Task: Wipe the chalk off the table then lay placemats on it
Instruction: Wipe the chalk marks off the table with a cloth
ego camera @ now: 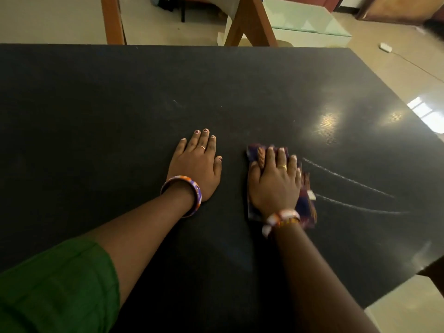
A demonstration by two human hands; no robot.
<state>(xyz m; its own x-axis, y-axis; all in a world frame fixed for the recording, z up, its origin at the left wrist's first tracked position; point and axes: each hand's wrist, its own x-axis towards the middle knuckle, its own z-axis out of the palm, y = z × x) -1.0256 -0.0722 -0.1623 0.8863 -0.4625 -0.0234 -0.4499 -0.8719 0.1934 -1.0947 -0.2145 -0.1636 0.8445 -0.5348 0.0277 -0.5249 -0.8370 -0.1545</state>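
Right now both hands lie on the black table (120, 97). The left hand (195, 164) rests flat, palm down, near the middle of the top, its fingers straight and slightly spread, holding nothing. It wears a thin ring (201, 147) and, at the wrist, an orange, purple and white bangle (185, 194). A green sleeve (52, 284) covers the upper part of that arm.

Just to its right, apart from it, the right hand (275, 181) presses down on a folded cloth (306, 207), patterned in dark blue, purple and orange. The fingers are laid over the cloth with only a slight bend, the tips reaching its far edge; the cloth shows past the hand on the left, far and right sides. It is somewhat blurred. A small white tag (311, 194) shows at its right edge. This hand has a gold ring (282, 167) and a white and orange wristband (280, 221).

Chalk is on the table to the right of the cloth: one curved line (348, 179) starts just beside the fingertips and runs right, and a second line (360, 206) runs from the cloth's right edge, nearer the person. A faint smudge (176, 103) sits farther off, beyond the left hand.

Bright reflections (329, 118) lie on the right part of the top. Beyond the far edge stand wooden legs (113, 20) on a pale floor (396, 75).
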